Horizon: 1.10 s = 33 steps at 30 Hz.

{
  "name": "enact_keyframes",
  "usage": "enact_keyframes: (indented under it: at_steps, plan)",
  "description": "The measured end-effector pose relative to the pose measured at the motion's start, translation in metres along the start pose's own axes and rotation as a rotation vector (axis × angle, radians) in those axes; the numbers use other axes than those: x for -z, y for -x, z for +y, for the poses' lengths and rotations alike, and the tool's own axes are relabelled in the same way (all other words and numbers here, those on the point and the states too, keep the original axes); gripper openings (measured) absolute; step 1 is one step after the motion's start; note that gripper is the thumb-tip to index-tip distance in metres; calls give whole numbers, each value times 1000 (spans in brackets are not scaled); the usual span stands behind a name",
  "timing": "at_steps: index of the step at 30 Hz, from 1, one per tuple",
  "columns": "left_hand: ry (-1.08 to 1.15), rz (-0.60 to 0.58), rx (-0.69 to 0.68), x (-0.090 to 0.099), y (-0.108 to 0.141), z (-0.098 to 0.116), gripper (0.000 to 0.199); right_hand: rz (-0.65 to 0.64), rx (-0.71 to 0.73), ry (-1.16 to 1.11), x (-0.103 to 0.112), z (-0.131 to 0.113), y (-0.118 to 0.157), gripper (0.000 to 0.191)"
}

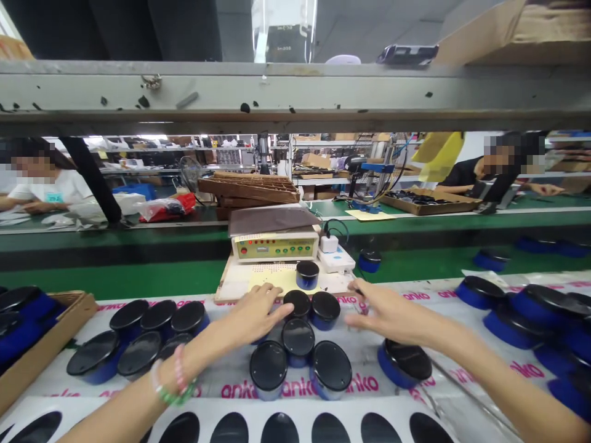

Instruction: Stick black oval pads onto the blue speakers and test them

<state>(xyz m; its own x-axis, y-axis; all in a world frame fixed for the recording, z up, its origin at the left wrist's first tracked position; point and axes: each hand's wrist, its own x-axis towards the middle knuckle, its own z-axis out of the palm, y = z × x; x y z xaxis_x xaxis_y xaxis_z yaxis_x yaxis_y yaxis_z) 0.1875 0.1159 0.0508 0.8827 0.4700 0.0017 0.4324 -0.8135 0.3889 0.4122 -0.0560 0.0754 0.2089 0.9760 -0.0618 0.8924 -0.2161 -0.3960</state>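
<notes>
My left hand (258,312) reaches over the left side of a middle cluster of blue tins with black lids, its thumb beside one lid (296,303). Its fingers are apart and nothing shows in them. To the right of the cluster, my right hand (381,311) is spread, slightly blurred, near a tin (325,309), holding nothing visible. Another tin (307,275) stands behind the cluster on a board. Under my right forearm sits a separate tin (406,363). Along the front edge lies a white sheet with black ovals (279,429).
More tins stand at left (138,354) and right (517,323), with a cardboard box (46,344) at far left. A control box (277,247) and white adapter (336,258) stand behind. A shelf beam (295,92) crosses above. Two people sit across the green bench.
</notes>
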Motion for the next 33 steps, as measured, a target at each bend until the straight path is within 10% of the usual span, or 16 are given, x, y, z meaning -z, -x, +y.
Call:
enact_keyframes:
  at_steps: [6, 15, 21, 26, 33]
  plan:
    - [183, -187, 150, -7, 63, -9, 110, -256, -171, 33, -6, 36, 57, 25]
    - [448, -157, 36, -13, 50, -6, 88, -102, -15, 6, -20, -3, 5, 23]
    - [229, 99, 37, -38, 80, -1, 70, 146, 112, 226, -30, -26, 19, 22]
    - [280, 24, -45, -59, 87, -8, 74, 343, 488, 510, -81, -44, 29, 48]
    - [398, -34, -57, -58, 85, -14, 74, 390, 513, 682, -84, -38, 30, 40]
